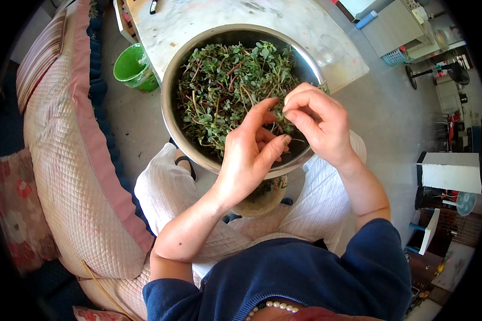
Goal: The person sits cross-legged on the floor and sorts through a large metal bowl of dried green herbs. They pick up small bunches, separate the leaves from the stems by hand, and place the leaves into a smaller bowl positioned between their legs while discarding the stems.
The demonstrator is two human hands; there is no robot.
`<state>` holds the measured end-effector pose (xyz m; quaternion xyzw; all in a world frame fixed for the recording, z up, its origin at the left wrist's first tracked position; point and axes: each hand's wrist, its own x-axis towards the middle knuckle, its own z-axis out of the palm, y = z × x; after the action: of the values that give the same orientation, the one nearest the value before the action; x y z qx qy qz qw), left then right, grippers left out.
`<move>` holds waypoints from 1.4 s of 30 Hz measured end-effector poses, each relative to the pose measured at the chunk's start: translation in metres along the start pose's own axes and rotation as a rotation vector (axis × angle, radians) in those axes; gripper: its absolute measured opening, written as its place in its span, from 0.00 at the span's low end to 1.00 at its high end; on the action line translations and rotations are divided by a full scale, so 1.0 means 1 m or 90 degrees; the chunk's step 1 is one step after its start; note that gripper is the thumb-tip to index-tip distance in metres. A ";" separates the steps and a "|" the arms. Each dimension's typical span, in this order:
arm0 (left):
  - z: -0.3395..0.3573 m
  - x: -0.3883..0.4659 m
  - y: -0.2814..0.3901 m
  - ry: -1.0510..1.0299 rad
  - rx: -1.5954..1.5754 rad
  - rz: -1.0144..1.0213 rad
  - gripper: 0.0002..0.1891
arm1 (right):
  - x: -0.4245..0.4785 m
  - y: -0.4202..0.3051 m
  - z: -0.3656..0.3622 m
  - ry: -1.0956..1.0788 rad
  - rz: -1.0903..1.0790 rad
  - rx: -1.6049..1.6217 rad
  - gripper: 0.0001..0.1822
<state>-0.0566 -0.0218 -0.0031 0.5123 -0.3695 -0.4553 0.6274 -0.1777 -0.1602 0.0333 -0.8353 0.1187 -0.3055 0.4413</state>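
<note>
A wide stainless steel basin [169, 120] on the near edge of the table holds a heap of leafy green stems, some reddish, resembling purslane [225, 88]. Over the basin's near right part, my left hand [253, 140] is cupped with thumb and fingers apart; small stems lie at its fingers, and whether it holds any cannot be told. Just right of it, my right hand [319, 120] pinches thumb and forefinger together near a leafy sprig; what lies between the fingertips is too small to tell. Below the basin, between the knees, a round container [261, 206] holds dark plant bits.
The marble-patterned table [217, 14] bears a clear glass [328, 50] right of the basin and a black-handled object [153, 7] at the far left. A green bin [130, 68] stands on the floor at the table's left. A quilted sofa cover [80, 168] lies along the left side.
</note>
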 end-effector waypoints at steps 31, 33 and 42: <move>-0.012 0.005 0.004 0.020 -0.162 -0.041 0.03 | -0.017 -0.031 -0.020 -0.059 0.023 -0.033 0.08; -0.012 0.005 0.003 0.017 -0.151 -0.043 0.03 | -0.009 -0.034 -0.011 0.008 -0.047 -0.108 0.11; -0.013 0.004 0.006 0.016 -0.130 -0.054 0.03 | 0.004 -0.022 0.001 0.015 -0.153 -0.224 0.11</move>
<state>-0.0426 -0.0210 0.0005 0.4666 -0.2912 -0.5101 0.6612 -0.1755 -0.1484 0.0522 -0.9041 0.0749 -0.3403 0.2473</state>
